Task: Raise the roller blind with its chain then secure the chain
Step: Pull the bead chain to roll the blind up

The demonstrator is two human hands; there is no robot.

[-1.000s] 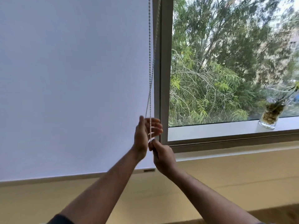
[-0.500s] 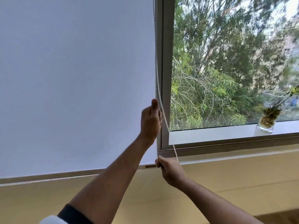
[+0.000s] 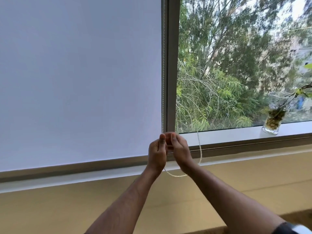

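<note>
A white roller blind [image 3: 81, 81] covers the left window pane, its grey bottom bar [image 3: 72, 167] just above the sill. The white bead chain [image 3: 163, 73] hangs down the blind's right edge beside the grey window frame. My left hand [image 3: 157, 152] and my right hand [image 3: 180, 149] meet at the chain's lower part, fingers closed on it. A slack loop of chain [image 3: 200, 149] sags below and to the right of my right hand, curving under both wrists.
The grey window frame post [image 3: 172, 65] stands right of the chain. A glass vase with a plant cutting [image 3: 274, 115] sits on the white sill at the right. A tan wall ledge [image 3: 236, 183] runs below the window.
My left hand came down from high on the chain and my right hand rose, so both now meet at sill height. The chain went slack into a loop. The blind's bottom bar sits slightly higher.
</note>
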